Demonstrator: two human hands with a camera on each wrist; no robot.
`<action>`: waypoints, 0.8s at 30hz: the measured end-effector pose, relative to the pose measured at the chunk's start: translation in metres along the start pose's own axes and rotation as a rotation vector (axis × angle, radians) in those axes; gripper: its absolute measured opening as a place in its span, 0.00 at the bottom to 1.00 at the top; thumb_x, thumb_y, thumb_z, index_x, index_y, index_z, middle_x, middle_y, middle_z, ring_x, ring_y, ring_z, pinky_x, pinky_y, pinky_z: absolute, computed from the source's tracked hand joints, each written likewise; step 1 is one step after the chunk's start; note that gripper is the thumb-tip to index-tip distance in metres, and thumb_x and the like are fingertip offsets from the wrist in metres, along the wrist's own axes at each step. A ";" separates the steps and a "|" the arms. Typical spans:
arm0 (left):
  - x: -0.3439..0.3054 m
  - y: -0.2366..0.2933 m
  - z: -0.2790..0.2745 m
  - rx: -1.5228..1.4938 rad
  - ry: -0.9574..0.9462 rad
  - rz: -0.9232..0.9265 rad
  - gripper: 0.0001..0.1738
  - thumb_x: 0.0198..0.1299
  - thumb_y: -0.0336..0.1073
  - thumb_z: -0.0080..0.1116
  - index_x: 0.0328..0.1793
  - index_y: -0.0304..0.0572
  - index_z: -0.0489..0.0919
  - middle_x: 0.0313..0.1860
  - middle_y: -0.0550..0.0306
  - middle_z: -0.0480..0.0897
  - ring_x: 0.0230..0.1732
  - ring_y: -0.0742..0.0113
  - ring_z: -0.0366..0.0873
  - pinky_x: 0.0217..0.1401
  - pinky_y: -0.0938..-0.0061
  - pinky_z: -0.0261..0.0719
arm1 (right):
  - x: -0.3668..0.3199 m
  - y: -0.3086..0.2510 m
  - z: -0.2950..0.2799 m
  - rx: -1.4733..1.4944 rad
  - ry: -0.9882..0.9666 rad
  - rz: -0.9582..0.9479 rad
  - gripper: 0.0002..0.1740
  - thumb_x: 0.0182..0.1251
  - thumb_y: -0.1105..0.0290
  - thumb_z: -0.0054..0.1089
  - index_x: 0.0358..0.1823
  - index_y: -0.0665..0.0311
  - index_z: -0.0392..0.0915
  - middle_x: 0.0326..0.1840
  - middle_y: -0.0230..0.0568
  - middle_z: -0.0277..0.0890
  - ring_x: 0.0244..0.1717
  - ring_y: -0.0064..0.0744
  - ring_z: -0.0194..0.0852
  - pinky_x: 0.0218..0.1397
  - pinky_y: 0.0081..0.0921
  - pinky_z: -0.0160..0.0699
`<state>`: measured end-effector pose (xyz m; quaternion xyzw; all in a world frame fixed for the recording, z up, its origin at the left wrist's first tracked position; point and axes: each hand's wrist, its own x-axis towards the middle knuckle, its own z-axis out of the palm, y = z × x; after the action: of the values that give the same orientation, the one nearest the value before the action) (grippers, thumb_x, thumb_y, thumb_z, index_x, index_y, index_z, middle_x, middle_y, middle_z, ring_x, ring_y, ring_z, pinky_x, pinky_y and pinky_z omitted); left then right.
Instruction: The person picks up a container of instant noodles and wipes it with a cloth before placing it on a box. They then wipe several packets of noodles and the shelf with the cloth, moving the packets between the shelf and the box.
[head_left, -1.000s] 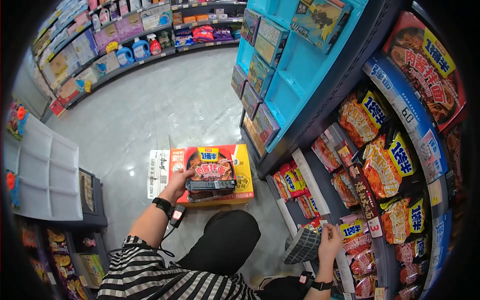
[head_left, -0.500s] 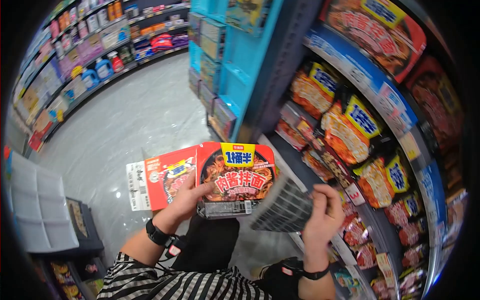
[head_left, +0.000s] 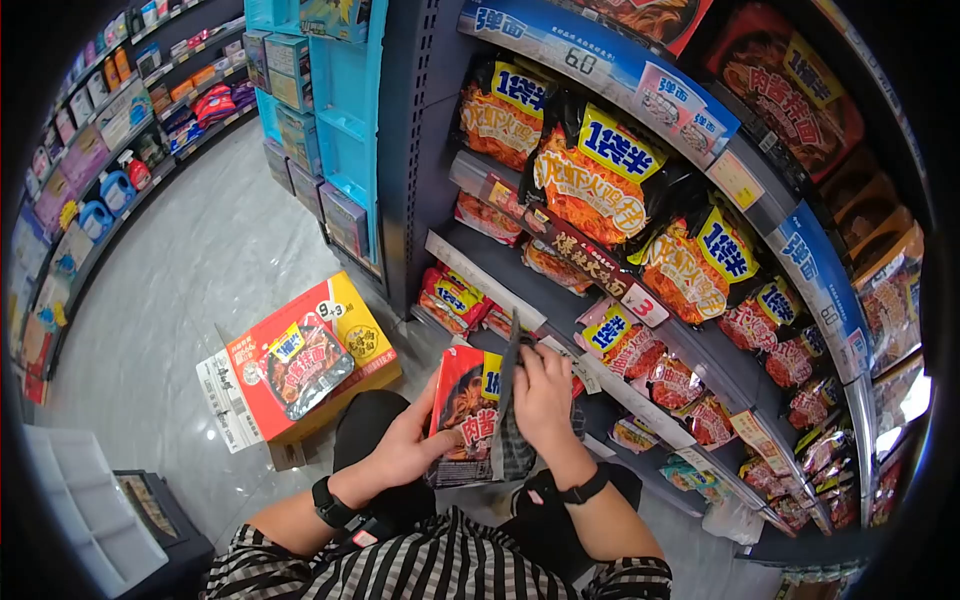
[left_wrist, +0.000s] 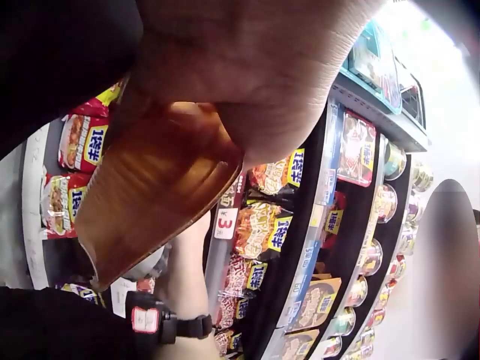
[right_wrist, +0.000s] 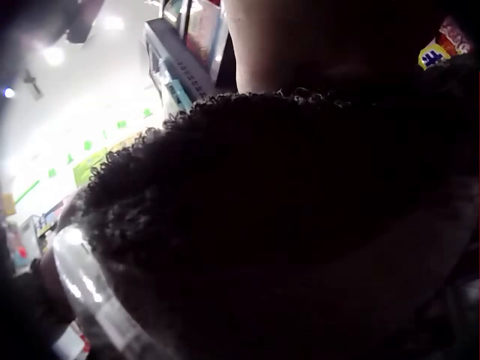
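In the head view my left hand (head_left: 405, 445) grips a red instant noodle tub (head_left: 470, 405) by its left side, thumb across the printed front. The tub is tilted up in front of my knees. My right hand (head_left: 545, 395) holds a grey checked cloth (head_left: 518, 462) against the tub's right side, covering part of the front. The left wrist view shows the tub's brownish underside (left_wrist: 157, 187) below my palm. Dark looped fabric of the cloth (right_wrist: 262, 202) fills most of the right wrist view, where the fingers are hidden.
A red and yellow carton (head_left: 370, 345) stands on the floor to the left. Shelves of noodle packs (head_left: 600, 180) rise close on the right. Behind the carton is a blue display rack (head_left: 345, 160). A white partitioned stand (head_left: 85, 510) is at lower left.
My left hand has lifted the noodle tub off the carton and brought it rightward. My right hand has brought the cloth up from beside the shelf onto the tub. The head view has turned right.
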<state>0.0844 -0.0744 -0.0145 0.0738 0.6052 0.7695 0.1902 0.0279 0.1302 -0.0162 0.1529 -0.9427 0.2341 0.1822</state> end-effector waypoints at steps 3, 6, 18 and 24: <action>0.004 -0.005 0.007 0.161 0.017 0.084 0.48 0.60 0.25 0.55 0.81 0.41 0.41 0.69 0.49 0.68 0.64 0.68 0.70 0.66 0.72 0.67 | -0.001 0.003 0.009 0.036 0.083 0.026 0.20 0.59 0.74 0.56 0.54 0.70 0.74 0.53 0.52 0.70 0.52 0.53 0.66 0.58 0.44 0.65; 0.006 -0.011 0.009 0.217 0.032 0.006 0.43 0.60 0.29 0.56 0.79 0.36 0.49 0.62 0.45 0.73 0.56 0.65 0.76 0.58 0.70 0.74 | 0.000 -0.041 0.005 0.196 0.036 -0.094 0.21 0.57 0.74 0.57 0.54 0.70 0.74 0.53 0.51 0.70 0.52 0.52 0.66 0.57 0.43 0.66; 0.007 0.000 0.003 0.046 0.053 0.014 0.43 0.58 0.22 0.55 0.79 0.38 0.49 0.67 0.52 0.70 0.63 0.70 0.69 0.66 0.75 0.66 | 0.006 0.003 0.012 0.068 0.017 -0.016 0.22 0.65 0.62 0.56 0.60 0.58 0.74 0.55 0.46 0.73 0.60 0.48 0.65 0.62 0.44 0.65; 0.007 0.026 0.002 0.026 0.075 -0.016 0.50 0.58 0.20 0.54 0.82 0.41 0.38 0.70 0.49 0.67 0.64 0.69 0.68 0.67 0.74 0.64 | -0.029 0.028 0.020 0.201 -0.058 0.464 0.25 0.69 0.59 0.53 0.65 0.60 0.68 0.60 0.55 0.70 0.62 0.54 0.66 0.65 0.45 0.64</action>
<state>0.0730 -0.0755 0.0105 0.0424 0.6224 0.7623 0.1724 0.0377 0.1497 -0.0557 -0.0434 -0.9294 0.3576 0.0802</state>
